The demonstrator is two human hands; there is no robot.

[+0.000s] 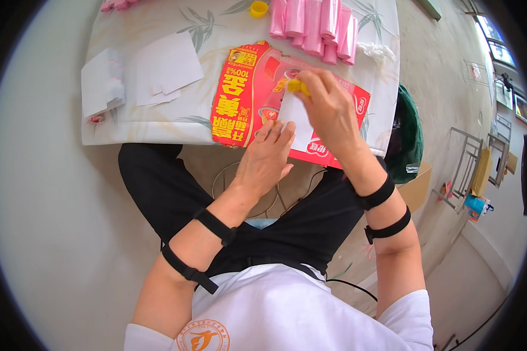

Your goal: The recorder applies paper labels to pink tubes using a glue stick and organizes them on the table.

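Observation:
A flattened piece of red and yellow printed cardboard (233, 96) lies at the table's near edge, with a white sheet of paper (295, 124) on it. My right hand (332, 111) is closed round a small yellow glue stick (298, 87), held at the far end of the sheet. Its lower end is too small to make out. My left hand (264, 155) lies with its fingers stretched out at the sheet's left edge, fingertips on the paper and cardboard, and grips nothing. A yellow cap (259, 9) sits apart at the table's far side.
Several pink rolls (313, 26) are piled at the far right of the table (146, 131), beside crumpled white plastic (377, 52). On the left lie loose white sheets (167, 64) and a stack of white paper (102, 85). A dark green bag (409, 137) hangs past the right edge.

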